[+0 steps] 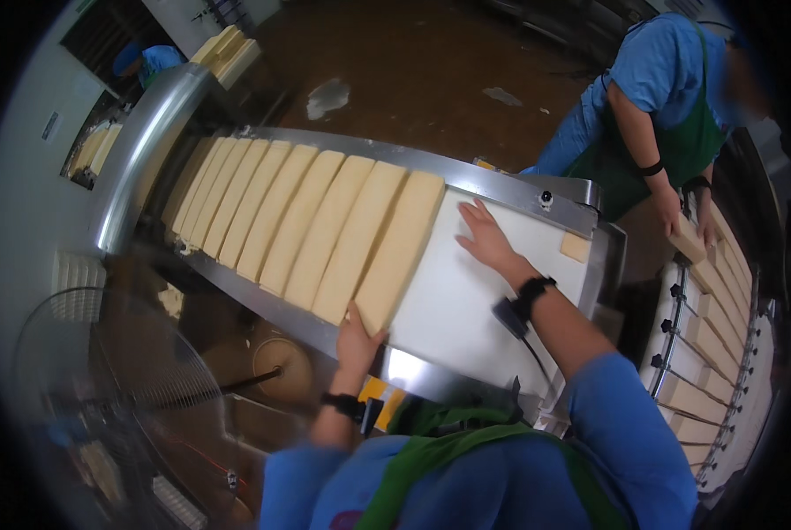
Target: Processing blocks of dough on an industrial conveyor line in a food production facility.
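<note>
Several long pale-yellow slabs, perhaps dough or tofu, lie side by side across a white conveyor belt (428, 298) with metal side rails. At the near end of the rightmost slab (402, 245), my left hand (358, 341) rests with its thumb and fingers around the corner. That slab lies on the belt, touching or close to the one beside it. My right hand (485, 235) is over the bare belt just right of the slab's far half, fingers spread and holding nothing. A small square piece (575, 247) of the same material sits near the belt's right end.
A co-worker (667, 106) in a green apron handles a block (689, 240) at a second conveyor on the right, which carries rows of blocks. A metal machine hood (150, 152) spans the belt's left end. A caged fan (124, 351) stands at lower left. Another person (150, 63) is at far left.
</note>
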A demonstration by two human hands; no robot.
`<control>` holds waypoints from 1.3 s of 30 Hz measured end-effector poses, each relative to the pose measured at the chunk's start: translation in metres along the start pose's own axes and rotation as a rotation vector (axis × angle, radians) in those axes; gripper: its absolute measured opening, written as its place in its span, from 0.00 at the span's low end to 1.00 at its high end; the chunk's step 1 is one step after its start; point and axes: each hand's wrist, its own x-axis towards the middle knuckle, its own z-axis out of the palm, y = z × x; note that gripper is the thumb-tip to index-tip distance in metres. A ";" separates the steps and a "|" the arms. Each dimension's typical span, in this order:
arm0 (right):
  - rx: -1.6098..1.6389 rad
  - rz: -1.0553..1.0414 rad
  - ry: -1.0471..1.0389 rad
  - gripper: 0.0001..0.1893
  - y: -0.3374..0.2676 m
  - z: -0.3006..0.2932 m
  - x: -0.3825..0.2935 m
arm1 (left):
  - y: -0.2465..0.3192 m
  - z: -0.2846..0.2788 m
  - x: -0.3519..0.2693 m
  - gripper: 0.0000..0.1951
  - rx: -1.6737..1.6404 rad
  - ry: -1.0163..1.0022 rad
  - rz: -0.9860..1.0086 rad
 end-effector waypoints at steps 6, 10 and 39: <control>-0.042 0.091 0.001 0.31 -0.009 0.027 0.099 | 0.005 0.004 0.007 0.47 -0.021 -0.129 -0.027; 0.028 0.206 0.020 0.35 -0.008 0.036 0.101 | -0.009 0.017 0.008 0.48 -0.181 -0.113 0.076; 0.111 0.679 0.369 0.52 0.040 -0.086 -0.339 | 0.169 0.040 -0.048 0.43 0.195 -0.220 0.580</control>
